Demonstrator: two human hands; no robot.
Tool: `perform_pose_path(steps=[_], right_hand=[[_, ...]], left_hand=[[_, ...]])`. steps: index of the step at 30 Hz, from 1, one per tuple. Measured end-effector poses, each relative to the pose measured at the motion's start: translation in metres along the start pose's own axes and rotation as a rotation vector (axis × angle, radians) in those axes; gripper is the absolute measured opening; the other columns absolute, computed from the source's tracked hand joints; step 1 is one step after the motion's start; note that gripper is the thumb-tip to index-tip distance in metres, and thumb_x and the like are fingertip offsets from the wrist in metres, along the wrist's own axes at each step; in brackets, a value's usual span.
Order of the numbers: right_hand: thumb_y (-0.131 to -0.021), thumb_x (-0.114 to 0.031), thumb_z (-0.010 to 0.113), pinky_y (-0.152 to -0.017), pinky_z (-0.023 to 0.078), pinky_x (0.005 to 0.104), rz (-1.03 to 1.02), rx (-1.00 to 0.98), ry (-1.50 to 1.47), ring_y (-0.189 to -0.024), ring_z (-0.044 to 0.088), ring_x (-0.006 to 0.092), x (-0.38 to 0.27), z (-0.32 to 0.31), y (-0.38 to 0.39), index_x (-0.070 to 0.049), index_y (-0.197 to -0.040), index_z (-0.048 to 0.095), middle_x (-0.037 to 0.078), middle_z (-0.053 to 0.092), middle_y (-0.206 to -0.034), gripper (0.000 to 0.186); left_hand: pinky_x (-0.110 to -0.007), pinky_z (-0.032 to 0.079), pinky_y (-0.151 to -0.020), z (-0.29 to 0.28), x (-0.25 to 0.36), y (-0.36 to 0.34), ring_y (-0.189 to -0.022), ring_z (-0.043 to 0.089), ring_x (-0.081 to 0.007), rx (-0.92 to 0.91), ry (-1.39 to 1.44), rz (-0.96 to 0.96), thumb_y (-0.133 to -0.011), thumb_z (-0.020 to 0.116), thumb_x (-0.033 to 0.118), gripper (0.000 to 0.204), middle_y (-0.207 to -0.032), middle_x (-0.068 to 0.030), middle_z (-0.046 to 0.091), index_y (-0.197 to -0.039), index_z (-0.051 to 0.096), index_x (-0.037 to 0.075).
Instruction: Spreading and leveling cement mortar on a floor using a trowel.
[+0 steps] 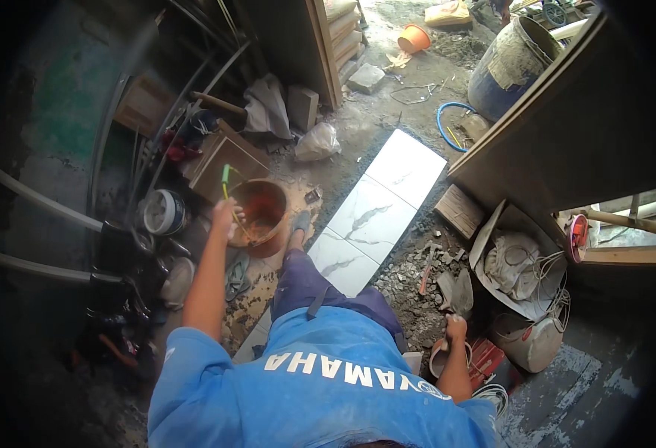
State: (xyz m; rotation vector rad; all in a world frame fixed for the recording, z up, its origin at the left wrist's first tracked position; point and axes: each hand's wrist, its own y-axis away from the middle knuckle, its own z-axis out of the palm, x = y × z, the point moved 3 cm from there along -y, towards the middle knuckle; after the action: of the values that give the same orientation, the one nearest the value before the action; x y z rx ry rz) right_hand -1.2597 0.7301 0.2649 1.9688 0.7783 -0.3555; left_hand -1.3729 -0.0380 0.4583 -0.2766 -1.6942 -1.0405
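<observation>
My left hand (226, 215) is closed at the near left rim of an orange-brown bucket (274, 240), around its thin yellow handle (226, 191) with a green grip. Grey-and-orange residue coats the bucket's inside. On the right, my right hand (455, 326) grips a trowel (457, 291), its grey, dirty blade pointing away from me over rubble. Between my hands runs a row of white marble-patterned tiles (373, 213), laid edge to edge on grey mortar. My foot (297, 235) stands between the bucket and the tiles.
Broken rubble (425, 280) lies right of the tiles. A board (491, 243) holds a sack and wires; a red box (488, 358) sits beside it. A white tub (164, 212) stands left. Beyond are a blue drum (503, 75), a blue hose (441, 125) and an orange pail (414, 39).
</observation>
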Motion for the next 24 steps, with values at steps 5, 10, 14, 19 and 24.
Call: perform_pose_path(steps=[5, 10, 14, 19, 24], right_hand=[[-0.084, -0.022, 0.064, -0.044, 0.049, 0.0368, 0.267, 0.105, -0.065, -0.050, 0.061, 0.0241, 0.070, 0.041, 0.041, 0.005, -0.081, 0.058, 0.014, 0.061, -0.071, 0.028], [-0.085, -0.020, 0.060, -0.044, 0.050, 0.0382, 0.377, 0.159, 0.087, -0.051, 0.060, 0.0234, -0.051, 0.138, 0.123, 0.004, -0.075, 0.057, 0.012, 0.058, -0.066, 0.026], [-0.089, -0.024, 0.058, -0.042, 0.041, 0.0294, 0.394, 0.005, 0.039, -0.045, 0.051, 0.0156, -0.198, 0.207, 0.137, -0.004, -0.079, 0.051, 0.005, 0.052, -0.061, 0.023], [-0.092, -0.026, 0.056, -0.045, 0.039, 0.0267, 0.272, -0.122, 0.098, -0.049, 0.051, 0.0115, -0.361, 0.309, 0.061, -0.006, -0.084, 0.049, 0.001, 0.050, -0.060, 0.022], [-0.093, -0.028, 0.056, -0.048, 0.040, 0.0258, 0.156, -0.112, 0.090, -0.052, 0.048, 0.0110, -0.420, 0.341, 0.028, -0.006, -0.087, 0.049, 0.001, 0.051, -0.064, 0.024]], left_hand=[[-0.032, 0.045, -0.049, 0.078, -0.028, -0.174, -0.051, 0.048, -0.0151, -0.090, -0.112, -0.079, -0.098, 0.046, 0.028, 0.021, -0.062, -0.0026, 0.046, -0.091, 0.048, 0.008], [-0.032, 0.043, -0.051, 0.064, -0.090, -0.349, -0.053, 0.053, -0.0142, -0.129, -0.392, -0.041, -0.091, 0.057, 0.025, 0.022, -0.061, -0.0042, 0.054, -0.083, 0.055, 0.004], [-0.036, 0.047, -0.062, 0.088, -0.128, -0.424, -0.067, 0.062, -0.0228, -0.242, -0.710, -0.003, -0.084, 0.064, 0.029, 0.026, -0.073, -0.0135, 0.064, -0.086, 0.062, 0.003], [-0.042, 0.046, -0.082, 0.019, -0.210, -0.519, -0.099, 0.060, -0.0320, -0.077, -0.924, 0.016, -0.086, 0.059, 0.034, 0.031, -0.102, -0.0172, 0.064, -0.100, 0.061, 0.006], [-0.052, 0.031, -0.104, -0.044, -0.219, -0.488, -0.118, 0.048, -0.0356, -0.212, -1.394, 0.213, -0.085, 0.058, 0.045, 0.048, -0.118, -0.0198, 0.056, -0.112, 0.055, 0.005]])
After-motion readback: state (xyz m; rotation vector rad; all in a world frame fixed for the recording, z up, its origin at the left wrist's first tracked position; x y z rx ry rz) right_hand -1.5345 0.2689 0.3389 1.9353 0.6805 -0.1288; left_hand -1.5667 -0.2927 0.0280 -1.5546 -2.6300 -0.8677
